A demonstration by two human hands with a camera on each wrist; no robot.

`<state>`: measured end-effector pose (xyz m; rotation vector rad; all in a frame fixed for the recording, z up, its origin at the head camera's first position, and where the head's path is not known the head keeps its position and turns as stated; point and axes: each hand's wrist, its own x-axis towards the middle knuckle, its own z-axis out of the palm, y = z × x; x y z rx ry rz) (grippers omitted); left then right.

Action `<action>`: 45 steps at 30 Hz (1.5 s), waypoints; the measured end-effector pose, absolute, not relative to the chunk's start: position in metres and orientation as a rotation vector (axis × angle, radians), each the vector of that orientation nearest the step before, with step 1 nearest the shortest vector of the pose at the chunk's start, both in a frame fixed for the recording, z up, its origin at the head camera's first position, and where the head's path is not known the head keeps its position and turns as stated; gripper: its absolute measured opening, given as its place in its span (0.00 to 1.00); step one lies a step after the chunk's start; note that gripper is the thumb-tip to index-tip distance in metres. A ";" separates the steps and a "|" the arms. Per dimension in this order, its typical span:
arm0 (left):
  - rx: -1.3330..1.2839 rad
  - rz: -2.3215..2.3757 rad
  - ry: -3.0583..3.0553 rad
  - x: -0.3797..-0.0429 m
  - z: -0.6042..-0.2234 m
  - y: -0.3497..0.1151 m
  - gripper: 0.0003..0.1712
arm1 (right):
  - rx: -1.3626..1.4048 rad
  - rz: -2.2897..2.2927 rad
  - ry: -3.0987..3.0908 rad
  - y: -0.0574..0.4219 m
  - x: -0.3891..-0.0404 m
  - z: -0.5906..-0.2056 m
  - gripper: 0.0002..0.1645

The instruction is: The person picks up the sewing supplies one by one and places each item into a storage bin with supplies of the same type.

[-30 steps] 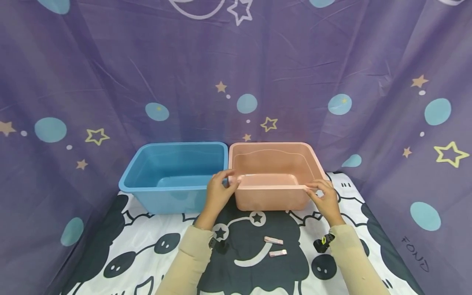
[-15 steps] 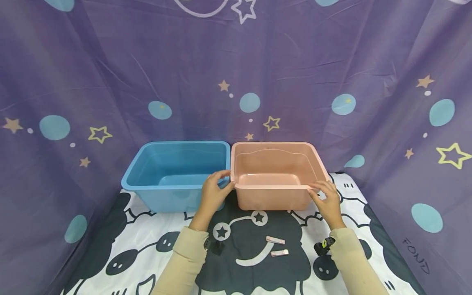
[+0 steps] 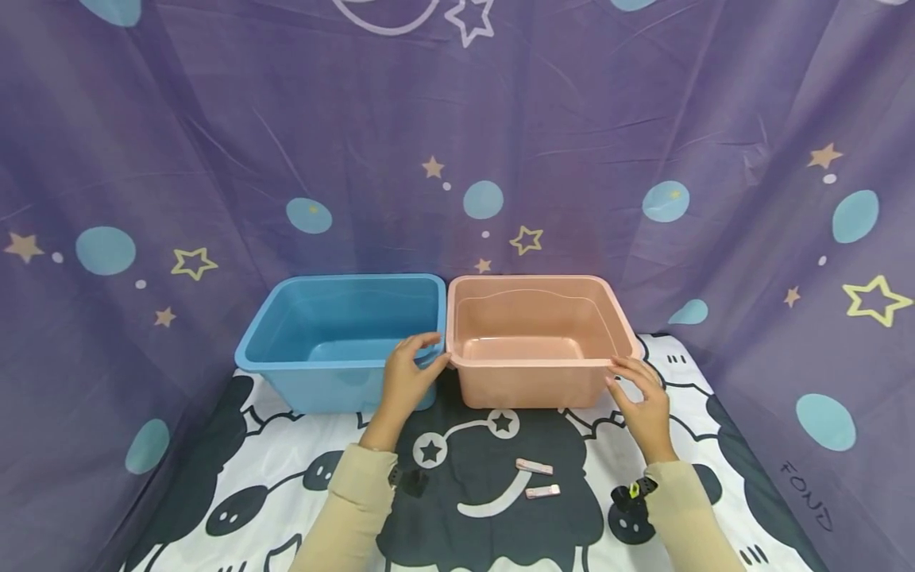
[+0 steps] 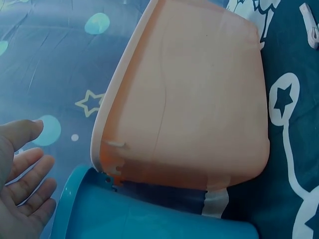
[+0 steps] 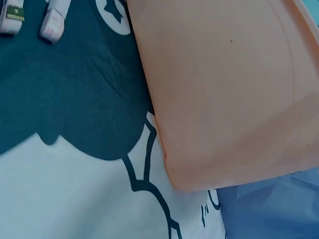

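Pink bin (image 3: 532, 385) and blue bin (image 3: 322, 389), at the far edge of the matt cloth (image 3: 286, 445): smooth, slightly glossy plastic. Curtain (image 3: 379, 119): creased fabric.

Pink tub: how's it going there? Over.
Left hand holding nothing; right hand by near corner of pink tub, touch unclear. Pink tub upright. Blue tub close alongside.

At twelve o'clock I see a purple star-printed curtain (image 3: 572, 103), marked at four with the handwritten letters "FOND" (image 3: 805, 496). At six I have a cartoon-print cloth (image 3: 493, 531); two small pinkish strips (image 3: 534, 466) (image 3: 542, 492) lie on it at five.
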<state>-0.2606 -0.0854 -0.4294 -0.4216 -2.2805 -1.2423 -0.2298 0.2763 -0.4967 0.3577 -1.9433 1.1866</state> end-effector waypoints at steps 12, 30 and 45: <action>-0.426 -1.224 -2.305 -0.262 -0.429 -0.101 0.20 | 0.337 1.170 -2.047 0.274 -0.210 -0.527 0.17; -0.475 -1.188 -2.334 -0.262 -0.430 -0.119 0.18 | 0.611 1.173 -2.483 0.251 -0.180 -0.557 0.16; -0.493 -1.127 -2.350 -0.263 -0.432 -0.132 0.18 | 0.701 1.271 -2.654 0.243 -0.167 -0.566 0.18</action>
